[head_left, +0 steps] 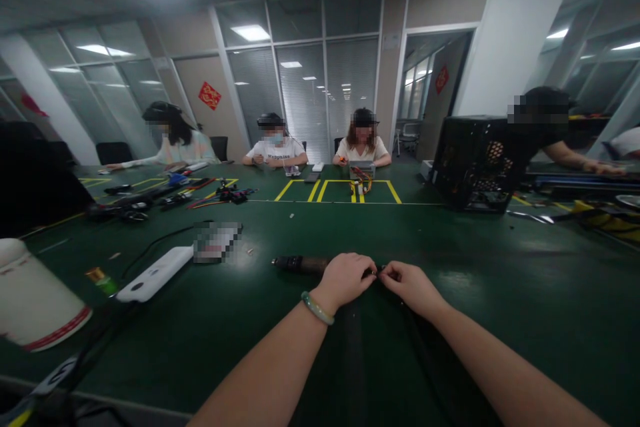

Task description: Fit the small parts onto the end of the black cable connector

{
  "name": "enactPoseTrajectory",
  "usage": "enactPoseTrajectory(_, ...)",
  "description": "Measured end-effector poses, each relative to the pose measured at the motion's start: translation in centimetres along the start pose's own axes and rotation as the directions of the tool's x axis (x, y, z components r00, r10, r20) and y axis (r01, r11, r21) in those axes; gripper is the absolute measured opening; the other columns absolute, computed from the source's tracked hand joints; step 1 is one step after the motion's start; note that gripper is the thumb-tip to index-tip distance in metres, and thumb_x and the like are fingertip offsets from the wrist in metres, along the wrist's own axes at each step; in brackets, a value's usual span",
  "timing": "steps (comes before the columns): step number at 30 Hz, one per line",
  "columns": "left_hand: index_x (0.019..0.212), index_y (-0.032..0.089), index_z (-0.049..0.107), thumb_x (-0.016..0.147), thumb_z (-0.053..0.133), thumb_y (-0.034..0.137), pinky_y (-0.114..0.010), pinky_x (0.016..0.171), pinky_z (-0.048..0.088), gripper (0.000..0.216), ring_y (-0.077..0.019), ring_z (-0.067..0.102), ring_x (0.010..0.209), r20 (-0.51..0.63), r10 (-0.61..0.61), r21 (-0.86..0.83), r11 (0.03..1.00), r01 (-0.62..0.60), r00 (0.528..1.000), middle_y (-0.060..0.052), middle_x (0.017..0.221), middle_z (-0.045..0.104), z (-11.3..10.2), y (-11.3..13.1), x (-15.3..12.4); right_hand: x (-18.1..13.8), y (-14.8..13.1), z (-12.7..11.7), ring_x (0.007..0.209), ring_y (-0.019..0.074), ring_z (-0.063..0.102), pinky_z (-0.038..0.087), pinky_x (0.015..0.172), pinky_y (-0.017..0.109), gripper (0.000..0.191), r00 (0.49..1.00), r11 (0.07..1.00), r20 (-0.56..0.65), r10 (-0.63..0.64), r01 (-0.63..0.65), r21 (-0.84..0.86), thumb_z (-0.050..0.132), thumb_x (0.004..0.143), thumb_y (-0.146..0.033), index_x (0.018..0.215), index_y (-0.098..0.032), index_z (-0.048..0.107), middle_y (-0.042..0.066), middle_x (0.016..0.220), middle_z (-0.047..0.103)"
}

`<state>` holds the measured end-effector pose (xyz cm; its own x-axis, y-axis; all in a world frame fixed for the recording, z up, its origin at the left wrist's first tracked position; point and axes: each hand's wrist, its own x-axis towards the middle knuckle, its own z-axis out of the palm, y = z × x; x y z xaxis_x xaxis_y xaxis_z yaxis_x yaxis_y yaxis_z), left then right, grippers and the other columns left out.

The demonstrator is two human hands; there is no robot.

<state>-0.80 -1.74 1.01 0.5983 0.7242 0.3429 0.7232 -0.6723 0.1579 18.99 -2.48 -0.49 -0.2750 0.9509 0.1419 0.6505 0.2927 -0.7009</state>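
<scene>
My left hand (349, 275) and my right hand (411, 285) meet above the green table, fingertips nearly touching. Both are closed in a pinch, and whatever lies between the fingers is too small and dark to name. Behind my left hand lies a dark, cylindrical tool like an electric screwdriver (303, 265), its narrow metal tip pointing left. Its right part is hidden by that hand, so I cannot tell whether they touch. A green bangle (317, 309) circles my left wrist.
To the left are a white power strip (156, 275), a blurred-out phone-like object (217, 242), a small green-and-gold bottle (101, 281) and a white canister (37, 300). Cables (227, 193) lie farther back. A black computer case (473, 163) stands at right. Several people sit or work around the table.
</scene>
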Motion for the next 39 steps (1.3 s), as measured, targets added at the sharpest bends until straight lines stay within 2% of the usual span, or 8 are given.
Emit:
enactPoseTrajectory(5,0.112,0.022,0.055,0.091,0.056,0.034,-0.033,0.088,0.044,0.024,-0.0194,0.060,0.097,-0.001,-0.087,0.009,0.996,0.087,0.996,-0.003,0.101,0.064,-0.1,0.3,-0.2,-0.1,-0.1,0.1,0.068,0.0171,0.062,0.042,0.061,0.025,0.023,1.000,1.000,-0.026,0.003,-0.003,-0.001,0.055,0.085,-0.035,0.080,-0.018,0.069,0.001,0.075,0.070)
enactPoseTrajectory(12,0.100,0.021,0.057,0.088,0.060,0.034,-0.033,0.085,0.045,0.018,-0.0201,0.060,0.093,-0.007,-0.089,0.030,0.996,0.089,0.996,-0.002,0.094,0.063,-0.2,0.4,-0.4,-0.2,-0.3,0.2,0.069,0.0171,0.063,0.044,0.064,0.024,0.023,0.999,1.000,-0.048,0.009,-0.009,-0.002,0.056,0.085,-0.035,0.080,-0.017,0.069,0.001,0.076,0.071)
enactPoseTrajectory(17,0.099,0.021,0.057,0.087,0.060,0.031,-0.033,0.084,0.044,0.016,-0.0204,0.059,0.093,-0.015,-0.080,0.026,0.996,0.080,0.997,-0.003,0.095,0.063,-0.1,0.4,-0.3,-0.2,-0.1,0.2,0.068,0.0167,0.062,0.044,0.064,0.024,0.021,0.998,1.000,-0.055,-0.001,0.001,-0.002,0.056,0.085,-0.033,0.079,-0.017,0.069,0.000,0.074,0.069)
enactPoseTrajectory(33,0.097,0.026,0.059,0.085,0.060,0.028,-0.033,0.078,0.042,0.012,-0.0194,0.058,0.087,0.023,-0.141,-0.116,0.983,0.143,0.990,0.001,0.091,0.062,0.4,-0.5,0.3,0.7,0.5,0.2,0.071,0.0167,0.064,0.044,0.062,0.023,0.014,0.999,1.000,0.032,-0.006,0.005,0.005,0.056,0.086,-0.027,0.081,-0.021,0.067,-0.001,0.077,0.070)
enactPoseTrajectory(39,0.094,0.026,0.059,0.084,0.059,0.024,-0.033,0.081,0.041,0.010,-0.0189,0.057,0.089,0.028,-0.139,-0.162,0.977,0.141,0.990,0.001,0.093,0.064,0.4,-0.6,0.4,0.9,0.2,-0.2,0.070,0.0161,0.063,0.041,0.060,0.022,0.013,0.999,1.000,0.050,-0.004,0.003,0.014,0.056,0.086,-0.025,0.080,-0.021,0.067,0.000,0.076,0.069)
